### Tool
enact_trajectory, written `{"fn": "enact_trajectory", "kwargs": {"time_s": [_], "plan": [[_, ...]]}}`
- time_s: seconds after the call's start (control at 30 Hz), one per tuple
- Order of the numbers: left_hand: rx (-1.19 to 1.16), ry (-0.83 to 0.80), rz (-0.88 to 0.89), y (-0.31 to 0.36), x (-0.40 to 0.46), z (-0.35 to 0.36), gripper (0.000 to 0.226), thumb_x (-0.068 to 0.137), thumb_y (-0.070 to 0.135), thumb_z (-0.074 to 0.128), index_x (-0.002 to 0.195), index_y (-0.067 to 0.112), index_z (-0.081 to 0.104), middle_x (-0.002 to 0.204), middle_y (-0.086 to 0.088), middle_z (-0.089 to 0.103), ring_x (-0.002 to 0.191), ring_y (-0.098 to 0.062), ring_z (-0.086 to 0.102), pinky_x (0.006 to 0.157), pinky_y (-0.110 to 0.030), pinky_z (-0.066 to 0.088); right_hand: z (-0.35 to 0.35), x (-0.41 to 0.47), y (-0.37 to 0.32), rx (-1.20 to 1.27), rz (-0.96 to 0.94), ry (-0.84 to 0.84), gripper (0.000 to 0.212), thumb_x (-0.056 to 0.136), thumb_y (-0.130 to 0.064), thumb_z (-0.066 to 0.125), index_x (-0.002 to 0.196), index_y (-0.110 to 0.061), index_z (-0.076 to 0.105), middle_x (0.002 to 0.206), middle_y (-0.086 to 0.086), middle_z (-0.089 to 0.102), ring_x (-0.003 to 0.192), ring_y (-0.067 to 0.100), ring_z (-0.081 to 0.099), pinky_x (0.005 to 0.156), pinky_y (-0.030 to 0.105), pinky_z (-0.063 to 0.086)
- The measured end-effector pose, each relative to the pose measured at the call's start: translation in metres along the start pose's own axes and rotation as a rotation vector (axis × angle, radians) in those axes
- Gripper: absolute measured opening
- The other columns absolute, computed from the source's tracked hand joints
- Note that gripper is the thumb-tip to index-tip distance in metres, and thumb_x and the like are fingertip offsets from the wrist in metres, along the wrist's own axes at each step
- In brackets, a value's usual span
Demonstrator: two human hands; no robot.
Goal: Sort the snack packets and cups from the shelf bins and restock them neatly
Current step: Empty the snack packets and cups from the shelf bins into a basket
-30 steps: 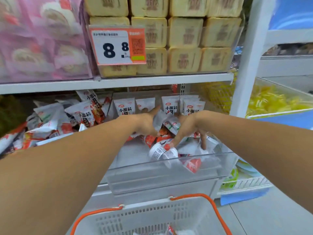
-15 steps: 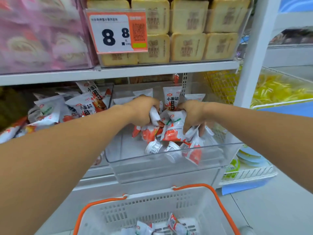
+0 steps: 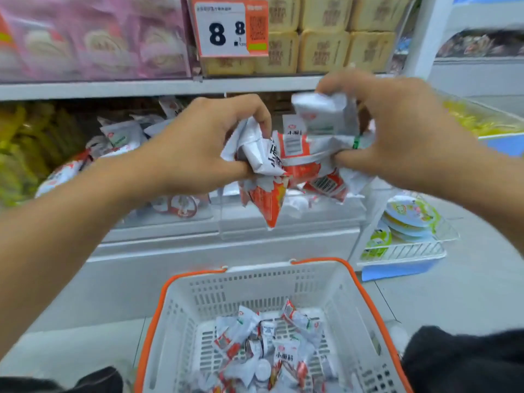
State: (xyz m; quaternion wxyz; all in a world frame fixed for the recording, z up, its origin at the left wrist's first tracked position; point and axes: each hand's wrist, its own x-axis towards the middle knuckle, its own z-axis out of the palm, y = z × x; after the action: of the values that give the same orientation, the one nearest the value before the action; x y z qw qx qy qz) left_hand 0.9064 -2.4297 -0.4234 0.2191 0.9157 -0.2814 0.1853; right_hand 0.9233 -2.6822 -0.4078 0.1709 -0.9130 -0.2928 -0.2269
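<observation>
Mid-sort: left hand (image 3: 195, 148) and right hand (image 3: 397, 137) clutching packets (image 3: 286, 165) above basket (image 3: 351, 293), already part-filled; cups (image 3: 181, 205) left at bin (image 3: 283, 222) front edge; restocking unstarted.

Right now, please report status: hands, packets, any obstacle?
Left hand and right hand both grip a bunch of snack packets. Bunch above basket. Nothing in between.

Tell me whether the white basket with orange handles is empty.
Not empty: the white basket with orange handles holds a heap of red-and-white snack packets on its floor.
</observation>
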Motion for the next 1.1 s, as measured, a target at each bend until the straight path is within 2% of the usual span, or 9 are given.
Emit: {"fn": "enact_trajectory", "kwargs": {"time_s": [0.07,0.23,0.43,0.57,0.63,0.7,0.8,1.0,1.1], "plan": [[-0.040,-0.117,0.004,0.009,-0.020,-0.005,0.038,0.072,0.028,0.085,0.098,0.032,0.057,0.085,0.013,0.065,0.073,-0.008,0.059,0.062,-0.019,0.046,-0.010,-0.015,-0.011,0.009,0.007,-0.060,0.075,0.063,-0.015,0.086,0.127,-0.035,0.053,0.087,-0.008,0.058,0.076,0.017,0.052,0.070,0.028,0.044],[-0.019,-0.484,-0.061,-0.003,-0.069,0.049,0.039,0.070,0.034,0.086,0.093,0.037,0.054,0.080,0.018,0.057,0.072,-0.001,0.050,0.063,-0.021,0.038,0.072,-0.064,-0.010,0.192,0.044,-0.517,0.086,0.056,-0.023,0.096,0.130,-0.031,0.052,0.103,-0.010,0.060,0.076,0.002,0.056,0.063,0.010,0.042],[0.039,-0.871,-0.282,-0.034,-0.135,0.168,0.048,0.074,0.024,0.079,0.116,0.026,0.056,0.111,-0.002,0.061,0.103,-0.026,0.058,0.079,-0.032,0.045,0.197,-0.141,0.005,0.284,0.212,-0.893,0.074,0.071,-0.020,0.088,0.136,-0.020,0.052,0.130,0.003,0.059,0.113,0.021,0.059,0.090,0.029,0.048],[-0.132,-0.878,-0.287,-0.027,-0.111,0.154,0.032,0.087,0.031,0.075,0.117,0.026,0.065,0.121,0.005,0.064,0.101,-0.011,0.064,0.085,-0.026,0.049,0.186,-0.120,0.004,0.381,0.289,-1.320,0.058,0.091,-0.023,0.072,0.143,-0.026,0.048,0.144,0.006,0.045,0.121,0.025,0.057,0.080,0.032,0.059],[-0.275,-0.622,-0.283,-0.022,-0.072,0.104,0.009,0.088,0.024,0.074,0.097,0.021,0.073,0.095,0.008,0.072,0.082,-0.005,0.068,0.074,-0.023,0.054,0.147,-0.079,0.011,0.534,0.290,-1.243,0.040,0.094,-0.017,0.067,0.133,-0.018,0.058,0.130,0.017,0.058,0.107,0.027,0.066,0.074,0.031,0.060],[-0.336,-0.359,-0.341,-0.025,-0.025,0.049,0.007,0.090,0.031,0.070,0.093,0.024,0.072,0.086,0.009,0.072,0.078,-0.006,0.069,0.067,-0.025,0.058,0.092,-0.032,0.020,0.712,0.365,-0.898,0.023,0.094,-0.014,0.067,0.117,-0.011,0.066,0.107,0.015,0.070,0.085,0.024,0.072,0.065,0.030,0.061],[-0.089,-0.404,-0.330,-0.036,0.033,0.013,0.022,0.087,0.049,0.065,0.100,0.032,0.068,0.094,0.016,0.071,0.082,-0.006,0.067,0.071,-0.025,0.054,0.050,0.033,0.045,0.553,0.352,-0.494,0.016,0.088,-0.021,0.074,0.101,-0.012,0.071,0.081,0.003,0.070,0.074,0.018,0.069,0.058,0.029,0.060],[0.076,-0.807,-0.576,-0.078,0.098,0.088,0.065,0.081,0.064,0.068,0.131,0.025,0.054,0.128,0.002,0.054,0.111,-0.024,0.058,0.085,-0.040,0.059,0.115,0.098,0.074,0.084,0.509,-0.958,0.077,0.077,-0.044,0.082,0.140,-0.015,0.050,0.139,0.004,0.051,0.117,0.031,0.057,0.073,0.048,0.062],[0.014,-0.877,-0.641,-0.087,0.111,0.118,0.068,0.078,0.053,0.078,0.130,0.017,0.056,0.122,-0.003,0.059,0.104,-0.025,0.065,0.081,-0.041,0.061,0.144,0.103,0.075,0.084,0.545,-1.111,0.073,0.077,-0.040,0.084,0.136,-0.010,0.052,0.132,0.012,0.058,0.106,0.032,0.065,0.077,0.049,0.061]]}}
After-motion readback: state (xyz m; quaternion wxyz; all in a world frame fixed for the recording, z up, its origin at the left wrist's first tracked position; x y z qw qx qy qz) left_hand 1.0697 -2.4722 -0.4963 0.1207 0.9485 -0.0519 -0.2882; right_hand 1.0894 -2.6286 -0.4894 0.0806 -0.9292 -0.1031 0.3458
